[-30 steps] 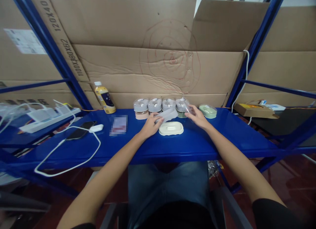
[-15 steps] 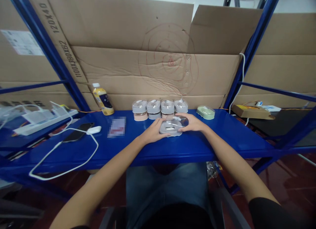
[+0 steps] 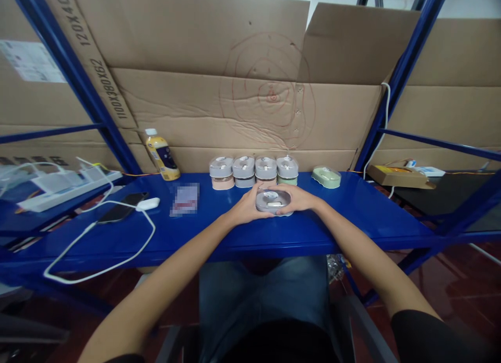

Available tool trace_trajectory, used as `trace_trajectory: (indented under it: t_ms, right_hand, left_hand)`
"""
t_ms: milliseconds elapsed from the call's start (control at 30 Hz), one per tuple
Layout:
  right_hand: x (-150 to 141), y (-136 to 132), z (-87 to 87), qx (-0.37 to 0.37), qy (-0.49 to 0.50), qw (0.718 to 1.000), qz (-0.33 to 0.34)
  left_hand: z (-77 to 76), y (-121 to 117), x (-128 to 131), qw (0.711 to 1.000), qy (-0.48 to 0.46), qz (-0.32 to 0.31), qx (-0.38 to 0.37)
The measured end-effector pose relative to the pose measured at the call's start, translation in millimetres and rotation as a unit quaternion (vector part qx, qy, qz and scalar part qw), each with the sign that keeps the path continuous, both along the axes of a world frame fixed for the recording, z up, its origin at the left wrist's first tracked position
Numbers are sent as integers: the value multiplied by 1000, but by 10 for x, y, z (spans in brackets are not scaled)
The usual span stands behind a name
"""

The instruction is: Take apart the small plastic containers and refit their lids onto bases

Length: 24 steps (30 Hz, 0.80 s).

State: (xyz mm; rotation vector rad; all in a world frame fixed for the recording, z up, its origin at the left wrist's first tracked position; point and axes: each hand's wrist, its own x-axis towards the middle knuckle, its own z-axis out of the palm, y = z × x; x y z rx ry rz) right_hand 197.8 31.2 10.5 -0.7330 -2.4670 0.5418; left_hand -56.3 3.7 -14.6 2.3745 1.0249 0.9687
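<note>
A small oval case (image 3: 273,201) with a clear, greyish lid sits low over the blue table, a small pale object showing through it. My left hand (image 3: 248,205) is wrapped round its left side. On its right side are the fingers of my right hand (image 3: 299,198). The lid lies level over the case; whether it is fastened I cannot tell. Just behind, several similar lidded cases (image 3: 243,167) stand stacked in a row, with pink, grey and green lower parts. A pale green case (image 3: 326,177) without a visible clear lid lies to the right.
A yellow drink bottle (image 3: 162,155) stands at the back left, near a blurred card (image 3: 185,199). Further left lie a phone (image 3: 123,207), a white cable (image 3: 151,238) and a power strip (image 3: 68,190). Cardboard (image 3: 180,107) backs the blue table (image 3: 364,217).
The clear lid was tilted and offset to the right in my right hand; now it is level over the case. My right hand has come leftward and closer to my left hand.
</note>
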Motion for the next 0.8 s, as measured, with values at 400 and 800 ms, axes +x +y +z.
trace_trajectory:
  t_ms: [400,800]
  right_hand:
    - [-15,-55,22,-20,-25,999,-34]
    - [695,-406,124,2,-222,875,-429]
  left_hand:
    - [-8,24,-20,1000,2,-14,-7]
    - [-109,56,-53,997,65,17,47]
